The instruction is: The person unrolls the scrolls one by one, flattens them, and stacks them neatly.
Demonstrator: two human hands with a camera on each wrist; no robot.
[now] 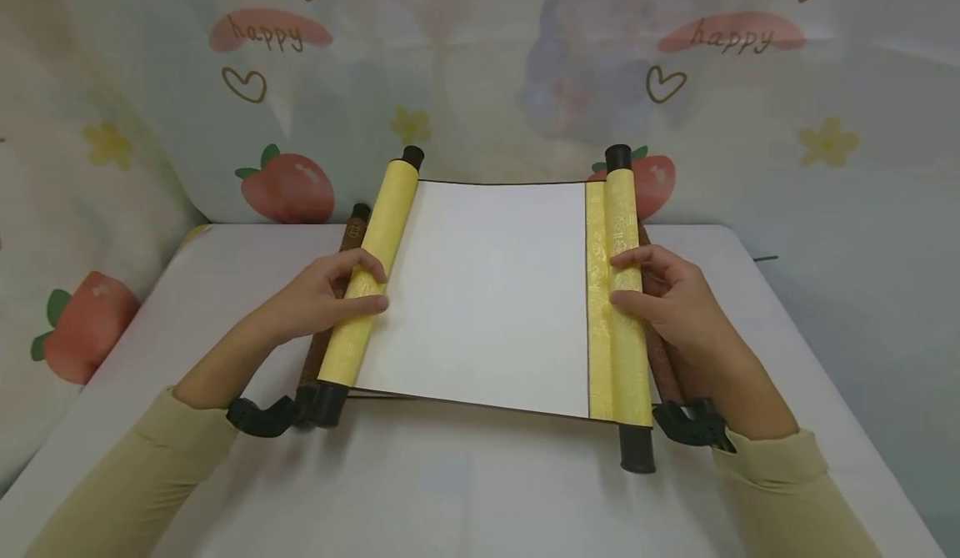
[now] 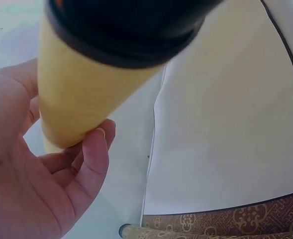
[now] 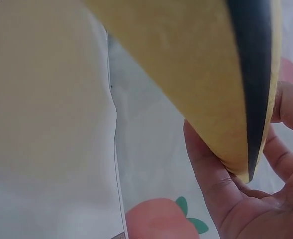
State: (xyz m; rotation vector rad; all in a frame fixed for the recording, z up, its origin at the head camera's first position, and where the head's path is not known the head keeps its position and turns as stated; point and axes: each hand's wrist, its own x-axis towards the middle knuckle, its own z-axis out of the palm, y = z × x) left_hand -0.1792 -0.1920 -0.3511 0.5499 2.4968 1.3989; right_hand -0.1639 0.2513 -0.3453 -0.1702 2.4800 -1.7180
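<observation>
our left hand (image 1: 330,291) curls round the left roll (image 1: 371,274) of a yellow scroll (image 1: 487,291), fingers over the top and thumb against its side; in the left wrist view the fingers (image 2: 94,159) wrap under the roll (image 2: 81,94), just below its black end cap (image 2: 126,30). our right hand (image 1: 663,291) grips the right roll (image 1: 626,291) the same way, fingertips on the yellow brocade, and the right wrist view shows the roll (image 3: 196,84) lying across our fingers (image 3: 211,179).

the scroll is held open between the two hands, raised a little above the white table (image 1: 465,475), its blank white sheet (image 1: 483,291) stretched flat between the rolls. black knobs stick out at both ends of each roll.

under the scroll lies a brown patterned scroll (image 1: 352,233), one roll of it showing beside our left hand and another beside our right; the left wrist view shows its brown brocade (image 2: 236,219) below the white sheet. behind the table hangs a cloth (image 1: 285,183) printed with strawberries, hearts and the word happy.
</observation>
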